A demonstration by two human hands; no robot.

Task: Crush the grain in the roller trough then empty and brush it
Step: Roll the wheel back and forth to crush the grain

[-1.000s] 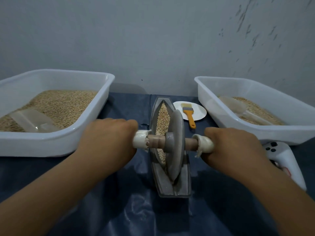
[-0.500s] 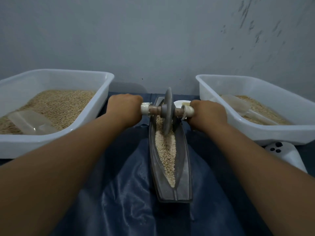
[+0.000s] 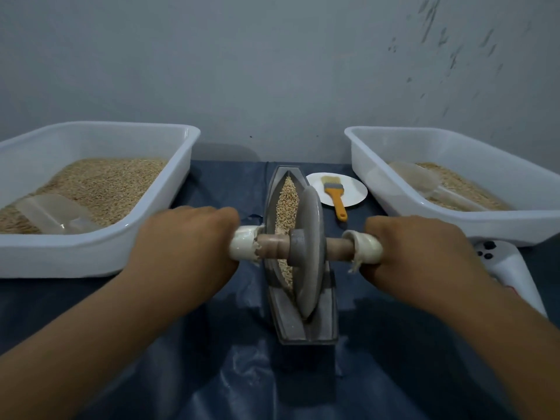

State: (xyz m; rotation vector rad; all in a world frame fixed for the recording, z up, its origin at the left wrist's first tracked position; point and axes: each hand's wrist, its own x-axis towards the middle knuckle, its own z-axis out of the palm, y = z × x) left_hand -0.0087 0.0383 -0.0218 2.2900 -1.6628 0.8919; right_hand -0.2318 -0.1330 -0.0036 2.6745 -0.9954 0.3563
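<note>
Roller trough: grey, boat-shaped, on the dark blue cover between the two hands; long axis runs straight away from the person toward the wall, far tip pointing at the wall.
Grain: lies along the channel, showing mostly beyond the grip line.
Roller wheel: grey disc, on edge in the channel toward the near half; its wooden axle crosses the trough at right angles.
Left hand: curled round the white-wrapped axle end.
Right hand: curled round the other end likewise.
Step, as judged: crushing; emptying and brushing not yet done. Next move calls for even pressure from both hands and the disc kept in its groove.
Brush: orange-handled, on a white plate beyond the right hand.
White tubs: holding grain, outside each hand.
</note>
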